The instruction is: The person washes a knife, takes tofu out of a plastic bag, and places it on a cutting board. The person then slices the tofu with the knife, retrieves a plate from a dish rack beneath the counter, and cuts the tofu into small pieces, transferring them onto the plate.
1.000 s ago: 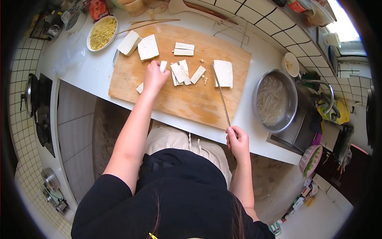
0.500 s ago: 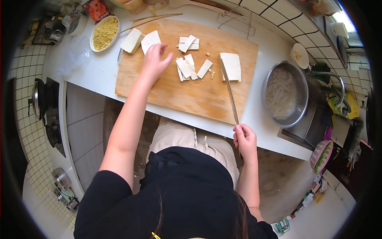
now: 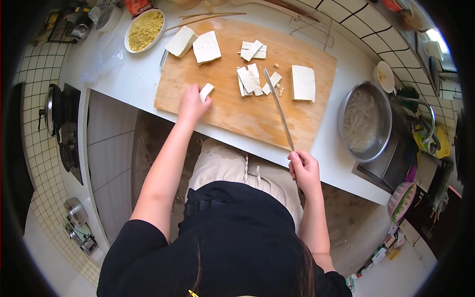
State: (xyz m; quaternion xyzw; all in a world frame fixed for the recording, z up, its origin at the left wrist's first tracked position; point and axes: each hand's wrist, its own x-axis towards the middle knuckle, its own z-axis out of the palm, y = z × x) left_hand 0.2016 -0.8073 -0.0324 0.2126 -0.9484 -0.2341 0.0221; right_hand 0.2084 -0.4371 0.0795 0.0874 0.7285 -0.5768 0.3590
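My left hand (image 3: 193, 105) is closed around a small white tofu piece (image 3: 206, 92) near the front left of the wooden cutting board (image 3: 227, 111). My right hand (image 3: 305, 171) grips a knife (image 3: 280, 110) at the board's front edge. Its blade points away from me, its tip close to the cut tofu slices (image 3: 249, 80) in the middle. Behind these lies a smaller pile of tofu slices (image 3: 253, 50). A tofu block (image 3: 303, 83) stands to the right of the blade. Two more pieces, a thick tofu block (image 3: 181, 41) and a flat tofu slab (image 3: 206, 47), sit at the back left.
A white dish of yellow crumbly food (image 3: 145, 31) is beyond the board's left corner, with chopsticks (image 3: 208, 20) behind the board. To the right stands a metal bowl of soaking noodles (image 3: 365, 121), beside the sink and faucet (image 3: 430, 111). A small bowl (image 3: 385, 76) sits farther back.
My left hand has come from beside the back-left tofu slab toward the board's front, now with a tofu piece in it. The knife has swung left, away from the right tofu block.
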